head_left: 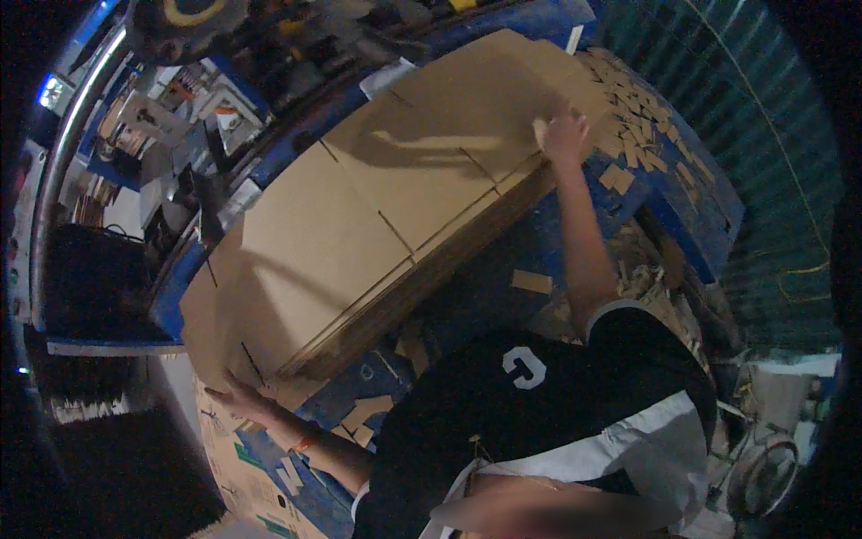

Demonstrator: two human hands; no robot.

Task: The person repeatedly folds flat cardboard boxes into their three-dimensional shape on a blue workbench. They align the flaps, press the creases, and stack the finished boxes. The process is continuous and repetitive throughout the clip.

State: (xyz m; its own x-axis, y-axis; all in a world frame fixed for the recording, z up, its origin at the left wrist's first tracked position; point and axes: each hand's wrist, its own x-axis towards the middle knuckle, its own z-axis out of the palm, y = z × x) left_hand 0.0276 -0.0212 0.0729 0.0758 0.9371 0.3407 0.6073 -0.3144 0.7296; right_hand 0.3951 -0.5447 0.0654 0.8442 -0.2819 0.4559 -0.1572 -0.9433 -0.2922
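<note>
A stack of flat, slotted cardboard sheets lies slantwise on a blue table in front of me. Dark narrow slots cut into the top sheet. At the stack's near left end, my left hand is open, fingers stretched along the cardboard's corner. My right hand is at the far right end, above the stack's edge, with its fingers curled. A small pale piece of cardboard shows beside its thumb and seems pinched there. Shadows of my arm and hand fall across the top sheet.
Many small cardboard offcuts cover the table's right end, and more scraps lie near my left forearm. A printed carton sheet is at the lower left. Dark machinery stands behind the table; a green corrugated wall rises at right.
</note>
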